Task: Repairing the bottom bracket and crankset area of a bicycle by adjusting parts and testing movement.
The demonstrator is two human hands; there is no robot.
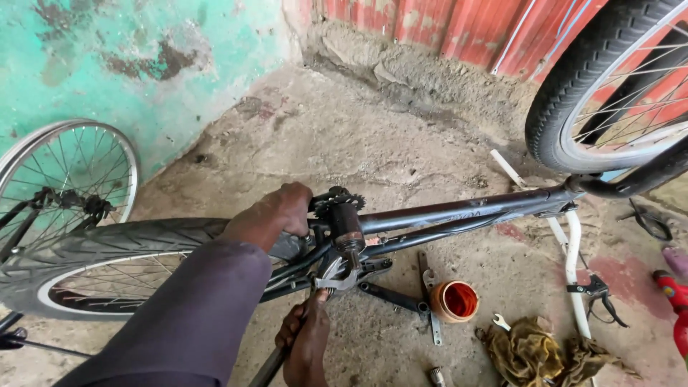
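Observation:
A dark bicycle frame (466,210) lies on its side on the dirt floor. My left hand (281,211) grips the frame just left of the bottom bracket (346,226), which stands up with a small toothed ring on top. Below it, my right hand (307,342) holds the handle of a metal spanner (337,278) whose jaws sit on the bottom bracket. A black crank arm (390,296) lies on the ground beside the spanner head.
The rear tyre (107,247) stretches left; a bare spoked rim (68,175) leans on the green wall. Another wheel (609,86) stands top right. An orange cup (455,301), dirty rag (534,351), small wrench (501,322), white tubing (572,251) and brake lever (598,294) lie right.

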